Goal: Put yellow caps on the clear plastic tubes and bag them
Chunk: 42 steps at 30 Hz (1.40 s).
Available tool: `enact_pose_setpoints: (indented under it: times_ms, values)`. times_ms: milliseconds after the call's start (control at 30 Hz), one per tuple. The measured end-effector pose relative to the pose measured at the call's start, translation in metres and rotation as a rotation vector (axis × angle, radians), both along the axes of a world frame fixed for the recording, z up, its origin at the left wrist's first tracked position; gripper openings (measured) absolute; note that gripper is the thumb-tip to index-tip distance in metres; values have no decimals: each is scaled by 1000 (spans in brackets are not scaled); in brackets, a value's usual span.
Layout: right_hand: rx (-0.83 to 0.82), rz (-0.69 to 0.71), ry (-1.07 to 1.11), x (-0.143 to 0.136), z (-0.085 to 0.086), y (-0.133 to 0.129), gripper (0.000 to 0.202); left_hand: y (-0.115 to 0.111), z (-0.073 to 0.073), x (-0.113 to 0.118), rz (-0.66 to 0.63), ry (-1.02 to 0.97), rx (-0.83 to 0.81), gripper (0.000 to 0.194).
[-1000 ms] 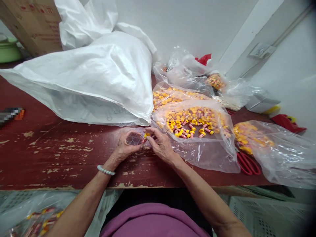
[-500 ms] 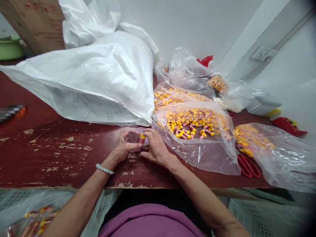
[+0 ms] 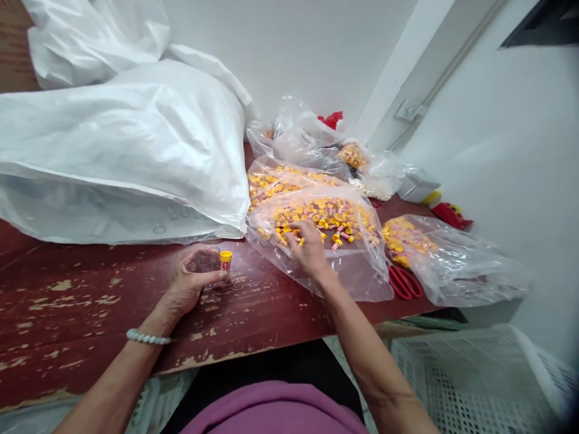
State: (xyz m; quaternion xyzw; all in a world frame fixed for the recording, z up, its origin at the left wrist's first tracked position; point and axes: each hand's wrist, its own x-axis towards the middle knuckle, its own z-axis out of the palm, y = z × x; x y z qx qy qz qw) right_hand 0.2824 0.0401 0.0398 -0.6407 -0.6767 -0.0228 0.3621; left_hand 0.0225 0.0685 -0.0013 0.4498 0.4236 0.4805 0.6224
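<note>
My left hand (image 3: 192,280) is closed around a clear plastic container (image 3: 205,260) just above the table. Its thumb presses on a small tube with a yellow cap (image 3: 225,260), which stands upright against the container's right side. My right hand (image 3: 307,244) is at the mouth of a clear plastic bag (image 3: 348,277), over a heap of small red-patterned tubes with yellow caps (image 3: 332,211). Its fingers are bent, with the thumb apart from them, and the fingertips reach among the tubes. No tube shows held there.
A big white sack (image 3: 136,138) lies at the left on the worn red table (image 3: 90,301). Red-handled scissors (image 3: 404,282) lie beside another bag of yellow-capped pieces (image 3: 407,238). A white perforated basket (image 3: 479,367) stands below the table at the right.
My right hand has left the yellow-capped tube beside my left hand and moved right to the heap in the bag. My left hand keeps hold of the container. The view has turned right.
</note>
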Motion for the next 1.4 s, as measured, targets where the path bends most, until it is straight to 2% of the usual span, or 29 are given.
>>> enact_pose_setpoints:
  times_ms: [100, 200, 333, 433, 500, 567, 633, 700, 800, 933, 1067, 1200, 1400]
  values:
    - [-264, -515, -98, 68, -10, -6, 21, 2, -2, 1, -7, 41, 65, 49]
    - [-338, -614, -79, 112, -25, -13, 27, 2, -1, 3, -4, 76, 137, 46]
    - [-361, -589, -38, 130, -33, -14, 24, 0, 0, 5, -31, 111, 150, 44]
    - [-237, -551, 39, 111, -22, -11, 21, -1, 0, 5, -45, 143, 171, 44]
    - [-57, -430, 248, 78, -12, -9, 22, -1, 0, 5, -63, 161, 178, 44]
    - [36, -155, 564, 31, -3, -7, 30, -1, 0, 4, -72, 173, 188, 43]
    - [-16, 113, 789, -21, 1, -4, 32, -1, 1, 4, -82, 182, 189, 43]
    - [-40, 266, 819, -67, 0, 1, 28, -1, 1, 4, -99, 187, 184, 44]
    - [3, 315, 733, -107, -10, 10, 21, 0, 0, 3, -127, 187, 202, 48]
    - [-13, 368, 642, -112, -19, 16, 15, 1, 1, 3, -152, 211, 236, 45]
    - [24, 443, 360, -98, -16, 11, 12, 0, 5, 4, -165, 216, 237, 40]
    - [34, 449, 127, -94, -14, 3, 19, 0, 7, 5, -149, 229, 239, 38]
    - [-3, 434, 13, -104, -12, -1, 26, 1, 5, 3, -84, 281, 235, 41]
